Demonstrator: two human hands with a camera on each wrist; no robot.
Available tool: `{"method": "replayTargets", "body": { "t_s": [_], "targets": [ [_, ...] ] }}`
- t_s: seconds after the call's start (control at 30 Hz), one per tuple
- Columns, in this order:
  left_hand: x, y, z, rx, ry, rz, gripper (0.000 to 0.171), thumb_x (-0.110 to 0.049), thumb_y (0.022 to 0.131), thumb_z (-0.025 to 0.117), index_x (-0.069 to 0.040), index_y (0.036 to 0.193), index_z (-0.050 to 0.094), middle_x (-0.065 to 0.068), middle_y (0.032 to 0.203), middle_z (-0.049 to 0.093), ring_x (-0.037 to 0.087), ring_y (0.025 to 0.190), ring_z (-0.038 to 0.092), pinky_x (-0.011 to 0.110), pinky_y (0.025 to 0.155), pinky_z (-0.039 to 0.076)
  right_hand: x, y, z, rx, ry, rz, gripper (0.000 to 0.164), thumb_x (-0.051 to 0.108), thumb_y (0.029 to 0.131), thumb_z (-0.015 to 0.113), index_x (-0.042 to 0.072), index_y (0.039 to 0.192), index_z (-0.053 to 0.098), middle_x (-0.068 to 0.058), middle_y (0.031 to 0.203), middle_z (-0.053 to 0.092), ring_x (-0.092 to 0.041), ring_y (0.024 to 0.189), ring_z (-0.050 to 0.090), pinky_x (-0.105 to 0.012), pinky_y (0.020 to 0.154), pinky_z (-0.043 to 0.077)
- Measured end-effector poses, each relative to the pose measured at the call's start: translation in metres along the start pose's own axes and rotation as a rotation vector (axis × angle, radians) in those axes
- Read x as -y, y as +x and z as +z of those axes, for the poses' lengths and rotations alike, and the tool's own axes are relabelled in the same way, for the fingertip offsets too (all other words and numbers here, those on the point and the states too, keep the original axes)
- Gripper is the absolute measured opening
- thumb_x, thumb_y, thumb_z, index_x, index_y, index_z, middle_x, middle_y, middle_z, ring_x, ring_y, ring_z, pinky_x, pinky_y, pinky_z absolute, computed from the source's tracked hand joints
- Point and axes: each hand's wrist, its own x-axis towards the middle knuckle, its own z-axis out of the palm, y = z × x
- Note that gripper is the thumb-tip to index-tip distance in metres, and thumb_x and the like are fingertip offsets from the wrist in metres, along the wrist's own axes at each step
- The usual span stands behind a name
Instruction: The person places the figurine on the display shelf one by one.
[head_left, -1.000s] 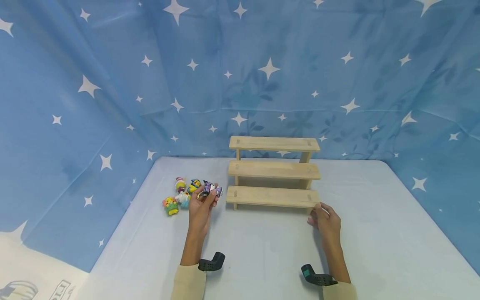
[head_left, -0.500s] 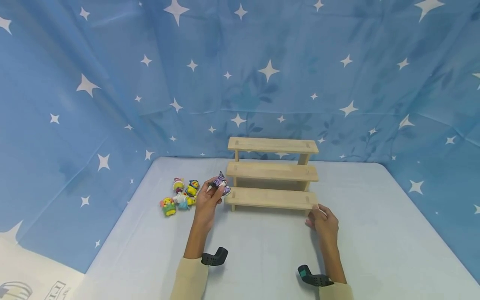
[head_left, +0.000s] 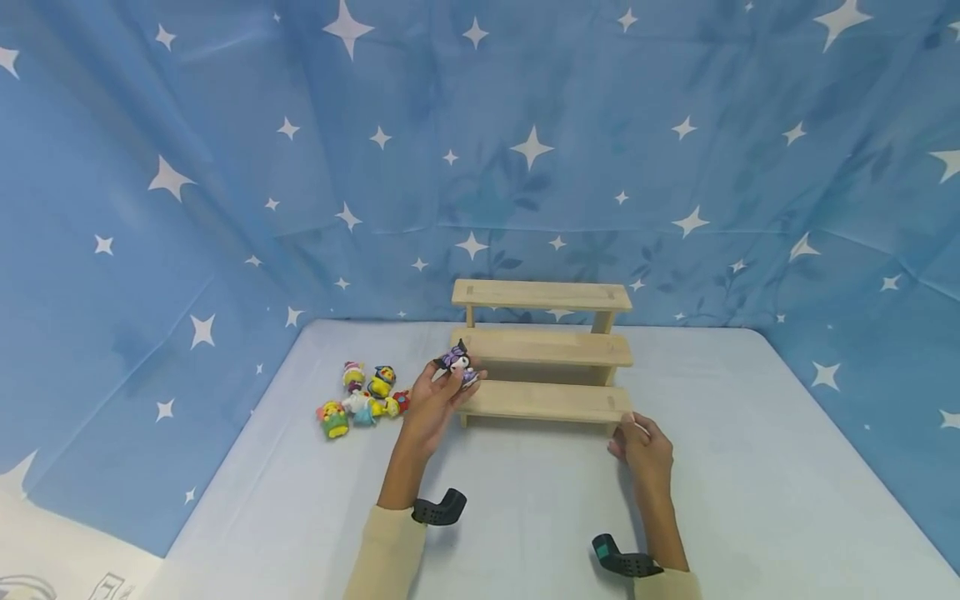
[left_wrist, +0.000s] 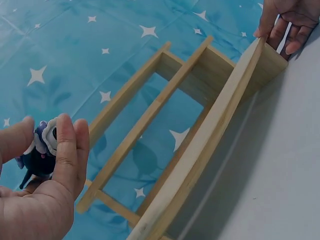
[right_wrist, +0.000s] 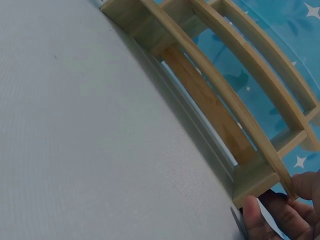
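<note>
Between the thumb and fingers of my left hand (head_left: 431, 412) is a small purple, black and white figurine (head_left: 456, 358), held up in front of the left end of a three-step wooden display shelf (head_left: 543, 400). In the left wrist view the figurine (left_wrist: 42, 150) is partly covered by the fingers. My right hand (head_left: 647, 450) pinches the front right corner of the shelf's lowest step; the right wrist view has its thumb and fingers (right_wrist: 287, 215) at that corner. All three steps look bare.
Several colourful figurines (head_left: 360, 404) lie grouped on the white table (head_left: 540, 517), left of the shelf. Behind the table hangs a blue cloth (head_left: 525, 208) with white stars.
My left hand has carried the purple figurine rightward from the group to the shelf's left end, uncovering a red and yellow figurine. The right hand keeps its place at the shelf corner.
</note>
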Motion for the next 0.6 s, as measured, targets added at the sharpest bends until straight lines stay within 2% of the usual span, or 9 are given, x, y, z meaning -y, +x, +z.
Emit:
{"method": "replayTargets", "body": {
  "t_s": [0.13,0.3,0.37,0.47,0.53,0.6],
  "targets": [
    [0.000,0.003,0.006,0.004,0.027,-0.020,0.048,0.004,0.097,0.054,-0.004,0.139,0.034,0.033,0.140,0.042,0.030,0.117,0.064,0.032,0.100,0.050,0.001,-0.001,-0.001,-0.003,-0.004,0.001,0.061,0.047,0.102,0.043,0.005,0.145,0.042,-0.024,0.133,0.058,0.004,0.070,0.066,-0.012,0.068,0.054],
    [0.000,0.011,0.015,-0.002,0.121,-0.018,0.053,0.006,0.092,0.060,-0.005,0.139,0.037,0.013,0.119,0.050,0.040,0.120,0.060,0.032,0.098,0.051,0.002,0.000,0.000,-0.010,0.010,0.005,0.061,0.048,0.102,0.044,0.004,0.144,0.043,-0.024,0.134,0.057,0.005,0.072,0.064,-0.013,0.069,0.055],
    [0.000,0.016,0.019,0.002,0.160,-0.004,0.050,0.004,0.092,0.062,-0.004,0.137,0.041,0.010,0.113,0.052,0.040,0.117,0.062,0.032,0.097,0.053,0.002,0.001,0.001,-0.014,0.011,0.003,0.060,0.048,0.102,0.044,0.004,0.144,0.044,-0.023,0.134,0.058,0.000,0.080,0.067,-0.014,0.069,0.056],
    [0.000,0.022,0.025,0.002,0.203,0.011,0.048,0.002,0.091,0.064,-0.003,0.135,0.045,0.009,0.110,0.055,0.033,0.106,0.069,0.032,0.093,0.055,0.002,0.001,0.002,-0.014,0.010,0.005,0.060,0.047,0.102,0.042,0.005,0.144,0.043,-0.022,0.135,0.057,-0.016,0.099,0.070,-0.014,0.071,0.056],
    [0.001,0.027,0.030,-0.001,0.222,0.012,0.047,0.003,0.090,0.066,-0.003,0.133,0.048,0.008,0.108,0.058,0.026,0.097,0.072,0.032,0.090,0.056,0.002,0.000,0.002,-0.013,0.009,0.006,0.060,0.047,0.103,0.042,0.004,0.144,0.043,-0.022,0.136,0.057,-0.026,0.111,0.067,-0.014,0.072,0.056],
    [0.002,0.033,0.035,-0.008,0.249,0.011,0.046,0.002,0.089,0.067,-0.002,0.131,0.049,0.007,0.106,0.061,0.017,0.089,0.073,0.033,0.087,0.058,0.002,-0.002,0.003,-0.011,0.010,0.004,0.059,0.046,0.103,0.042,0.004,0.144,0.043,-0.023,0.135,0.057,-0.030,0.115,0.065,-0.014,0.072,0.056]
  ]
}}
